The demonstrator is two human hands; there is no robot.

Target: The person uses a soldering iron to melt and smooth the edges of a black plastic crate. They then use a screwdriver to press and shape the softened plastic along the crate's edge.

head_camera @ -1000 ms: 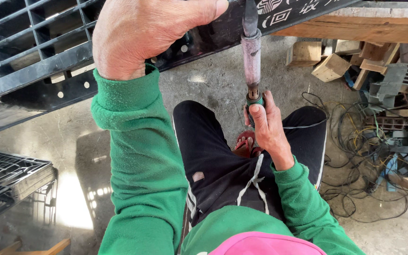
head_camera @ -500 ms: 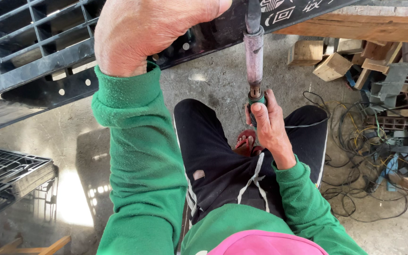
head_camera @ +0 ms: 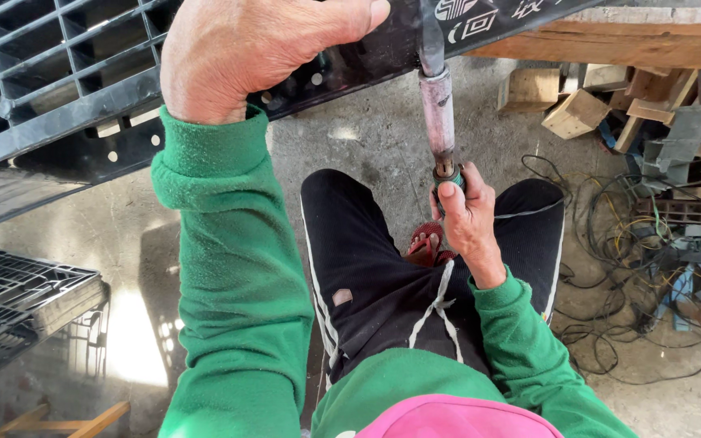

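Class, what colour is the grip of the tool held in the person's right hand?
Green, partly hidden by the right hand; the green tool grip shows best in the head view.

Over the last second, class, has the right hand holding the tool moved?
No. The right hand sits in the same spot against the red sandal below it, gripping the tool whose tip meets the black plastic grate.

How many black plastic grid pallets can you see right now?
2. One black pallet is held up at top left by the left hand; a second pallet lies at lower left. Others may be out of frame.
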